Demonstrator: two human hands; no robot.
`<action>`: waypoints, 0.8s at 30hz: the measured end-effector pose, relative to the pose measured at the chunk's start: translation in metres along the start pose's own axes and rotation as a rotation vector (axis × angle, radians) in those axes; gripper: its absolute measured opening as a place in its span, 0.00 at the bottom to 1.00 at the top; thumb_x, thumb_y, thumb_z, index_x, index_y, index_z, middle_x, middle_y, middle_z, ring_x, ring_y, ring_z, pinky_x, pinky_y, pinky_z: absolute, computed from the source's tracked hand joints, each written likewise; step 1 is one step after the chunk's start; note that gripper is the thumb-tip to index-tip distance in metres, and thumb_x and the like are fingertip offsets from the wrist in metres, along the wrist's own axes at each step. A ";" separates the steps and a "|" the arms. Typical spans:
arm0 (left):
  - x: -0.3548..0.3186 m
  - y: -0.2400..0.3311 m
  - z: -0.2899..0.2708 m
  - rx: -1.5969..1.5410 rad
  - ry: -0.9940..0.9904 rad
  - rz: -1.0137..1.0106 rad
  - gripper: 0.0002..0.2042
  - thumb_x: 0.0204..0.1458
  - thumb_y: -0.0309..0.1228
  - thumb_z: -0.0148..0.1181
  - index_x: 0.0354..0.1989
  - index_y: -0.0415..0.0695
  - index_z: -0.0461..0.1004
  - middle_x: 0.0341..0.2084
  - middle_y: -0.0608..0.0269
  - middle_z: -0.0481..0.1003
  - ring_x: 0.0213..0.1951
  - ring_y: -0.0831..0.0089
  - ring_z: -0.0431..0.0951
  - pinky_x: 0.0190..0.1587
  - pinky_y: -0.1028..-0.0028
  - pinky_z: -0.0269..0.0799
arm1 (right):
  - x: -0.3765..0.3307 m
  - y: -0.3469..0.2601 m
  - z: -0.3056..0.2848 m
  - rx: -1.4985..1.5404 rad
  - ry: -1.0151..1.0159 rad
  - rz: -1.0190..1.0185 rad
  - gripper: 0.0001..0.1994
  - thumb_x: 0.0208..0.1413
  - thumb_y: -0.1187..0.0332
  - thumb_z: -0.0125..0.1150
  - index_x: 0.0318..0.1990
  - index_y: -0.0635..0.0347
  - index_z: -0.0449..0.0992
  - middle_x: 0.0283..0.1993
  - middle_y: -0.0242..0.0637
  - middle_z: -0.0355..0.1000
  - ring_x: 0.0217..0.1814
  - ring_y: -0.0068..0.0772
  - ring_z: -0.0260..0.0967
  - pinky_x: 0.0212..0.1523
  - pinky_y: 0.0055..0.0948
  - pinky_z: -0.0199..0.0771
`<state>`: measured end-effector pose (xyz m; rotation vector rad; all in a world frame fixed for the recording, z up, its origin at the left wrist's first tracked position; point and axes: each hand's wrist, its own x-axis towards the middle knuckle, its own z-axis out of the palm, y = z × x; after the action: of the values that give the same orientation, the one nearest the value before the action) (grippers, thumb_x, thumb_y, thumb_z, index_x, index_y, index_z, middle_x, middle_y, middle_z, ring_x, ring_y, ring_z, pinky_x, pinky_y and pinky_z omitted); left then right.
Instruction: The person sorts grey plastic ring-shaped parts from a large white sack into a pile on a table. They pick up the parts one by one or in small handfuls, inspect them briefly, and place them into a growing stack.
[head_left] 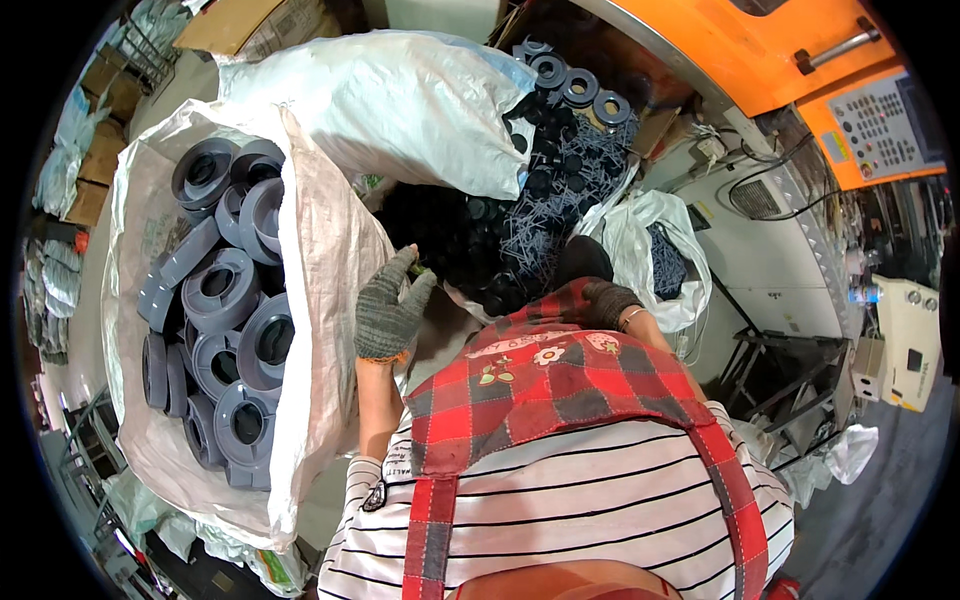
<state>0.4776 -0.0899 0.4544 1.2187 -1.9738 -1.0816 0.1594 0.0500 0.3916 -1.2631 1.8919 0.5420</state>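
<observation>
My left hand, in a grey knit glove with an orange cuff, is beside the near side of the open white woven sack. Its thumb and forefinger close around a small greenish bit too small to name. My right hand, in a dark glove, rests by the red checked apron on my lap; its fingers are mostly hidden. Ahead of both hands lies a heap of black round plastic parts and thin grey-blue plastic pieces. Grey plastic rings with flanges fill the sack.
A stuffed white sack lies beyond the heap, near several grey rings. To the right a white plastic bag holds more thin pieces. An orange machine with a keypad panel and a black metal frame stand at right.
</observation>
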 end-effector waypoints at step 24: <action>0.391 -0.210 0.245 0.735 -0.052 -0.302 0.30 0.49 0.51 0.52 0.60 0.51 0.60 0.63 0.53 0.50 0.66 0.58 0.42 0.64 0.65 0.43 | 0.333 0.241 -0.158 -0.064 0.228 -0.411 0.16 0.48 0.58 0.53 0.43 0.56 0.71 0.43 0.46 0.69 0.47 0.47 0.66 0.48 0.41 0.65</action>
<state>0.2120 -0.4158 0.1706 1.9250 -2.3717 -0.5028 -0.1839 -0.1522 0.2054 -1.7615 1.7319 0.2492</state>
